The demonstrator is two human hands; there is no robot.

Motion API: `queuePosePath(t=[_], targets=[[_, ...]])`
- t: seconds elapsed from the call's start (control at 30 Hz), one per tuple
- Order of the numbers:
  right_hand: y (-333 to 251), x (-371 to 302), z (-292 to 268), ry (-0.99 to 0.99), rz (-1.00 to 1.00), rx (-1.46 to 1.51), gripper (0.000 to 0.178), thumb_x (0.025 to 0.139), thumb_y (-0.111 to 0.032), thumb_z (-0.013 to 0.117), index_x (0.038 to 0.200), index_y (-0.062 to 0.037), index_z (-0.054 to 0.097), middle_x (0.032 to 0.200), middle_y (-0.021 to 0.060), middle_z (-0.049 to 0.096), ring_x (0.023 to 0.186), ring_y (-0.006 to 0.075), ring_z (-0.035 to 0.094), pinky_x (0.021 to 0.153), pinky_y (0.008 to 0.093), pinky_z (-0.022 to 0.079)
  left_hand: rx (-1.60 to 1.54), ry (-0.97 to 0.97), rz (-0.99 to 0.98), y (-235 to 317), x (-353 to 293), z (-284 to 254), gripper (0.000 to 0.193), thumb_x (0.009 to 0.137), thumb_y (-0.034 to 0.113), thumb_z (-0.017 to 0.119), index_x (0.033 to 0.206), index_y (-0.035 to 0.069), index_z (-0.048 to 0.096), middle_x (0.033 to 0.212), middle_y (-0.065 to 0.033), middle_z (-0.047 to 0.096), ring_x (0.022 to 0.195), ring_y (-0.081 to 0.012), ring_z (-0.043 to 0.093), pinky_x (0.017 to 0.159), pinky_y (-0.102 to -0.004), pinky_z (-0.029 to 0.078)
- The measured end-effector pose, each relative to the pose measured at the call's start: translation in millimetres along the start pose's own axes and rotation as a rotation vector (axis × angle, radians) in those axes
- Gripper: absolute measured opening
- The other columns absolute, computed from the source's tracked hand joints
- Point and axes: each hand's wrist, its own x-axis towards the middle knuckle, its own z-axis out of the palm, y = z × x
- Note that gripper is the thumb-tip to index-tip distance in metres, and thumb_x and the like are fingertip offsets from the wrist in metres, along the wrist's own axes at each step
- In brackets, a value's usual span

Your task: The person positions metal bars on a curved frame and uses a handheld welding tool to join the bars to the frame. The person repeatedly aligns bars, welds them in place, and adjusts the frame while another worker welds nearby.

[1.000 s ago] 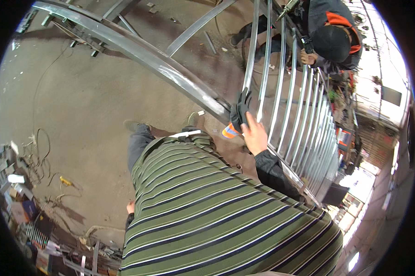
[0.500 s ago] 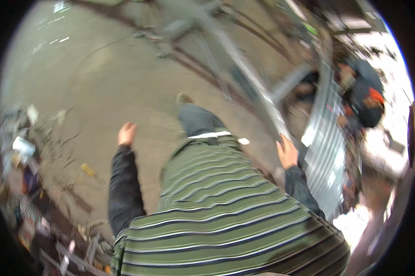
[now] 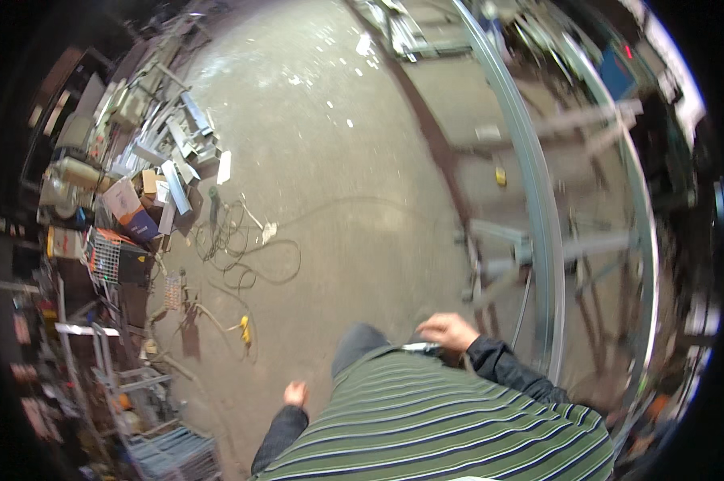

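Note:
In front of my waist, my right hand (image 3: 450, 330) is closed, its fingers bent over something small and dark that I cannot make out. A whitish piece (image 3: 420, 347) shows just beneath it at the front of my striped green shirt (image 3: 458, 409). My left hand (image 3: 295, 393) hangs low at my left side, above bare floor and away from any object. Only its top shows, and its fingers are too hidden to read. To the right of my right hand runs a long grey metal beam (image 3: 541, 216), apart from it.
A second long metal rail (image 3: 641, 208) runs farther right, with stands under the beams. Cable loops (image 3: 253, 260) and a yellow tool or connector (image 3: 245, 329) lie on the floor (image 3: 362, 264) at left. Metal offcuts (image 3: 176, 186), boxes (image 3: 129, 210) and a wire rack (image 3: 173, 455) crowd the left side.
The view has swung, and the other person in dark clothing at right is no longer clearly seen. My right hand has left the beam's end and come to my waist. My left hand hangs lower.

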Motion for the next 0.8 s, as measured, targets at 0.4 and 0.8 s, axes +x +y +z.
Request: queuePosePath(t=[0.4, 0.8], targets=[[-33, 379, -150, -0.546, 0.253, -0.108, 0.037, 0.095, -0.011, 0.069, 0.131, -0.0051, 0.067, 0.115, 0.0159, 0.075, 0.104, 0.0248, 0.072, 0.092, 0.0354, 0.056, 0.352, -0.205, -0.14, 213, 236, 93, 0.038, 0.093, 0.035, 0.067, 0.117, 0.005, 0.069, 0.11, -0.0149, 0.069, 0.102, -0.0319, 0.065, 0.089, -0.0435, 0.051], [-423, 732, -492, 0.844, -1.366, -0.409, 0.056, 0.102, -0.038, 0.058, 0.15, -0.0098, 0.049, 0.136, 0.0178, 0.059, 0.119, 0.0301, 0.059, 0.102, 0.0425, 0.047, -0.039, 0.243, 0.851, 965, 475, -129, 0.043, 0.099, 0.026, 0.065, 0.131, -0.002, 0.062, 0.128, -0.0164, 0.07, 0.117, -0.0234, 0.067, 0.098, -0.0351, 0.053]])
